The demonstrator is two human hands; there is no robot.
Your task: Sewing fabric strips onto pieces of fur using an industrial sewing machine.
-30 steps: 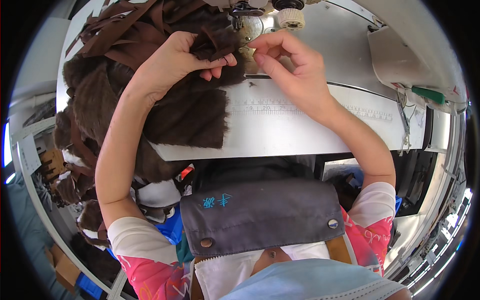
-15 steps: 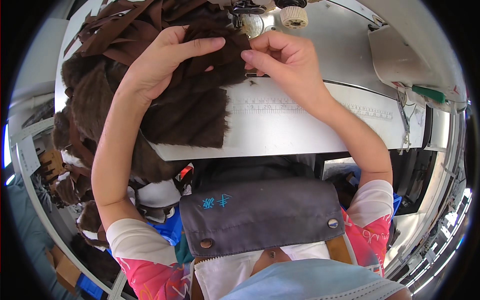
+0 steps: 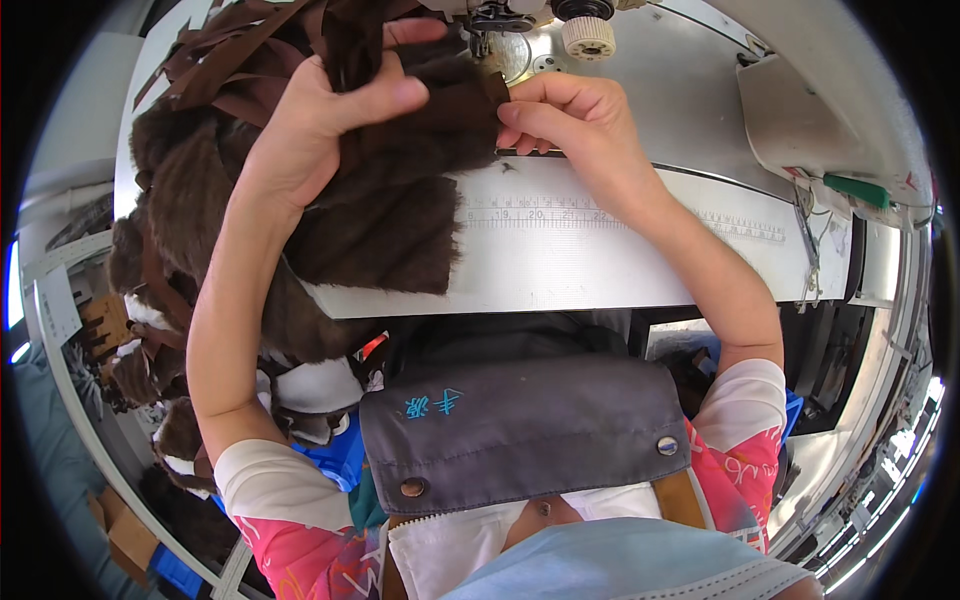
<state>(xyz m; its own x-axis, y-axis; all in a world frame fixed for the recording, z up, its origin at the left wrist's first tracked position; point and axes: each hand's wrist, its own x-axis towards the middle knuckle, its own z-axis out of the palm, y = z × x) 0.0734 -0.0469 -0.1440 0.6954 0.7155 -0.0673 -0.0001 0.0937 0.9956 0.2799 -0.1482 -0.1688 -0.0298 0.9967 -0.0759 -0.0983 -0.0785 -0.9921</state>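
My left hand (image 3: 338, 105) holds gathered dark brown fabric (image 3: 352, 45) at the upper left, its fingers partly hidden behind it and its thumb reaching out over dark fur cloth (image 3: 370, 240). My right hand (image 3: 580, 130) pinches a narrow brown fabric edge (image 3: 498, 92) just below and right of the sewing machine's foot (image 3: 480, 45). The fur pieces lie layered under and around my left wrist, over the left part of the white worktable (image 3: 650, 260).
Brown fabric strips (image 3: 220, 55) heap at the upper left. The machine's cream knob (image 3: 588, 38) is at the top, with metal tweezer-like tools (image 3: 810, 240) and a green object (image 3: 855, 188) at the right. More fur pieces (image 3: 150, 370) hang beside blue bins (image 3: 340, 455) below.
My left hand has moved upward, its index finger lifting into the fabric. My right hand has shifted slightly down and now pinches the brown edge.
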